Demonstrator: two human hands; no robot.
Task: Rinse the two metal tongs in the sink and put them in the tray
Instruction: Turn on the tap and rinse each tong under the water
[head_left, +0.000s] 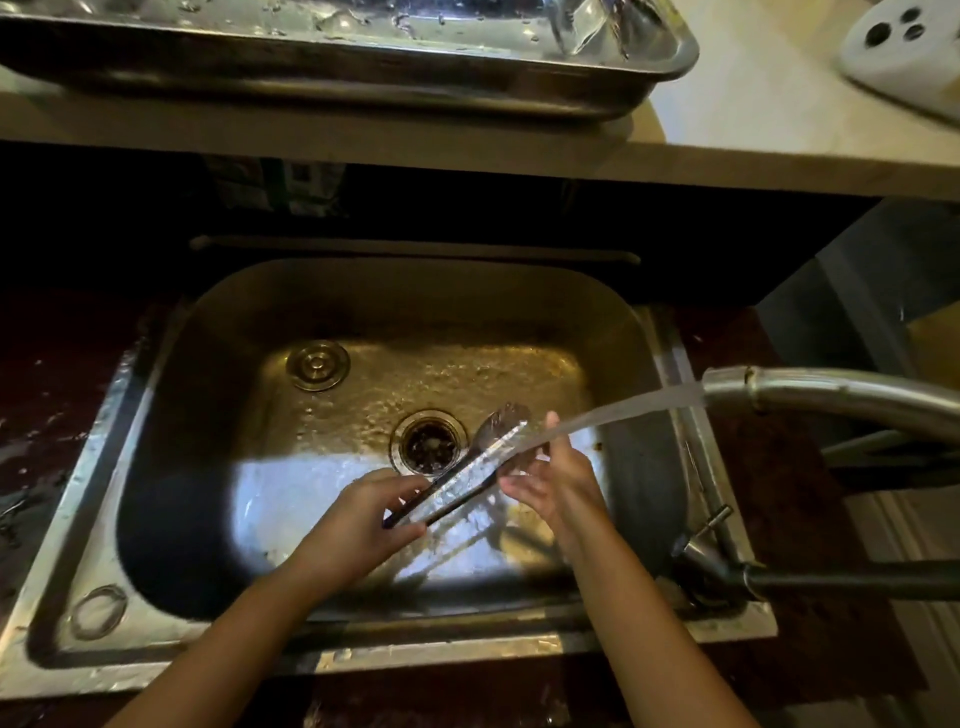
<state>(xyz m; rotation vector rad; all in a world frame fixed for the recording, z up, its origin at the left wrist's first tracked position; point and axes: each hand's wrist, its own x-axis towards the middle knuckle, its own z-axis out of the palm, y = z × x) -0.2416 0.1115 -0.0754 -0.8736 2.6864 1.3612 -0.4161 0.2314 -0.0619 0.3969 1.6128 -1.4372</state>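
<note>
Pale counter (727, 150) with wet steel tray (597, 98) and white object (904, 47); below, sunken sink (171, 597)

I can read no words, labels, brand names, numbers or signs anywhere in my view, neither on the steel sink (93, 457), the tray (363, 78) above it, nor the faucet (831, 395).

White socket block (904, 47) on pale counter (779, 135); faucet (831, 397) running.
</note>
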